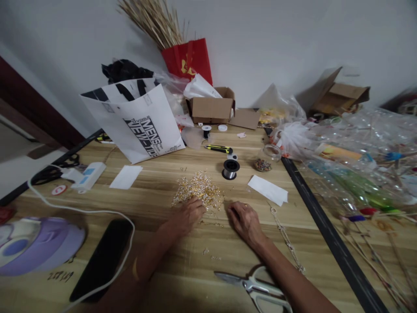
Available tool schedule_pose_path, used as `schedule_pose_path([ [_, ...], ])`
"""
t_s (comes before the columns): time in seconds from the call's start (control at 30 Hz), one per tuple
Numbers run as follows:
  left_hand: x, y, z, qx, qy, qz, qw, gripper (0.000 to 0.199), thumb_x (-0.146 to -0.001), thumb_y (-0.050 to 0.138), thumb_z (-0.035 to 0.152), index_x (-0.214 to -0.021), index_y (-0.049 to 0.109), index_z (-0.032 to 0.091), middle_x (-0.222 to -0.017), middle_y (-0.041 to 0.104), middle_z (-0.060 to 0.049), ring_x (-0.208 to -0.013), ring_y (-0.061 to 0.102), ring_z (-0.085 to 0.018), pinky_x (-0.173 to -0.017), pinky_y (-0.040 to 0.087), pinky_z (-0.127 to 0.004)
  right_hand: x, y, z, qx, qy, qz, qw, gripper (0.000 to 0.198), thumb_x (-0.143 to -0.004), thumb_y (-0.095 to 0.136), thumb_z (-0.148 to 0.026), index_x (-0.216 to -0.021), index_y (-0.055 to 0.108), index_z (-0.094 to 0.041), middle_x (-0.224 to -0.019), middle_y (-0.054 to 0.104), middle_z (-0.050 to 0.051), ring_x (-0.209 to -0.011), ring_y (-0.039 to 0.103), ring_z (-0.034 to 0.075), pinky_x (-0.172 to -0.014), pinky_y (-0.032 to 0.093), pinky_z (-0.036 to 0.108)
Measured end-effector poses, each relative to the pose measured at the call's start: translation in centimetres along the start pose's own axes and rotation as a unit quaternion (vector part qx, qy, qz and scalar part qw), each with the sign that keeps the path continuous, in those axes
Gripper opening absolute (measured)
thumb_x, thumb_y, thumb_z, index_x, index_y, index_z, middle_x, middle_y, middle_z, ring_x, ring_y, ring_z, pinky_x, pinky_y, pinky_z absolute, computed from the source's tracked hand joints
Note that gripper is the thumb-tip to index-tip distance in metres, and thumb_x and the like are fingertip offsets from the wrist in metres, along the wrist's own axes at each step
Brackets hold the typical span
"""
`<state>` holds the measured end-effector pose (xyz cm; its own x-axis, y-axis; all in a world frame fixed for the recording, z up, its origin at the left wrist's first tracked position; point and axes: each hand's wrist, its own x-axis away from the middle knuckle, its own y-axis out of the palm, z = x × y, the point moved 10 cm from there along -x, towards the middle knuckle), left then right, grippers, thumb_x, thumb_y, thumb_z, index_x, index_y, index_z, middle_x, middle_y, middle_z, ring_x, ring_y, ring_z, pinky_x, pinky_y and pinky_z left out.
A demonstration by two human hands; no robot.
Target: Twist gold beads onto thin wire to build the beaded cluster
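Touches the near edge of a heap of tiny, shiny gold and clear bits [202, 187] on a brown wooden table [153, 191] with left hand [190, 213]. Has bent right hand [246, 220] just beside. Cannot tell whether together or apart at the fingertips.

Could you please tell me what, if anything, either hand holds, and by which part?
I cannot tell: the left hand is at the bead pile, the right hand beside it, both grips unclear.
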<state>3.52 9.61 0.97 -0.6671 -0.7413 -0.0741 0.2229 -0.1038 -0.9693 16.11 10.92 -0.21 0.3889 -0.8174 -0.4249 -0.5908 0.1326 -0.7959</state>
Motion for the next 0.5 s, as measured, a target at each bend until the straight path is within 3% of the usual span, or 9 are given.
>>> schedule_pose_path([
  [0.17, -0.1, -0.1, 0.1, -0.017, 0.000, 0.007, 1.000, 0.020, -0.091, 0.041, 0.017, -0.076, 0.055, 0.016, -0.081, 0.054, -0.003, -0.085, 0.047, -0.018, -0.083, 0.039, -0.033, -0.1, -0.2, -0.2, 0.000, -0.006, 0.007, 1.000, 0.016, -0.089, 0.042, -0.020, -0.079, 0.054, -0.018, -0.072, 0.060, 0.004, -0.065, 0.052, 0.017, -0.063, 0.036, 0.026],
  [0.33, -0.1, -0.9, -1.1, 0.016, -0.051, 0.042, 0.998, 0.019, -0.090, 0.043, 0.015, -0.075, 0.056, 0.016, -0.080, 0.055, -0.002, -0.082, 0.048, -0.017, -0.078, 0.040, -0.031, -0.1, -0.1, -0.1, -0.006, 0.000, -0.002, 1.000, 0.014, -0.089, 0.043, -0.019, -0.079, 0.054, -0.018, -0.072, 0.060, 0.004, -0.065, 0.053, 0.017, -0.064, 0.036, 0.026],
  [0.5, -0.5, -0.7, 0.3, 0.043, -0.019, 0.022, 0.999, 0.017, -0.088, 0.048, 0.016, -0.074, 0.059, 0.016, -0.080, 0.057, -0.002, -0.084, 0.048, -0.017, -0.080, 0.038, -0.030, -0.1, -0.1, -0.1, -0.004, -0.006, 0.000, 1.000, 0.016, -0.090, 0.041, -0.020, -0.080, 0.054, -0.018, -0.072, 0.060, 0.005, -0.064, 0.052, 0.017, -0.063, 0.036, 0.027],
])
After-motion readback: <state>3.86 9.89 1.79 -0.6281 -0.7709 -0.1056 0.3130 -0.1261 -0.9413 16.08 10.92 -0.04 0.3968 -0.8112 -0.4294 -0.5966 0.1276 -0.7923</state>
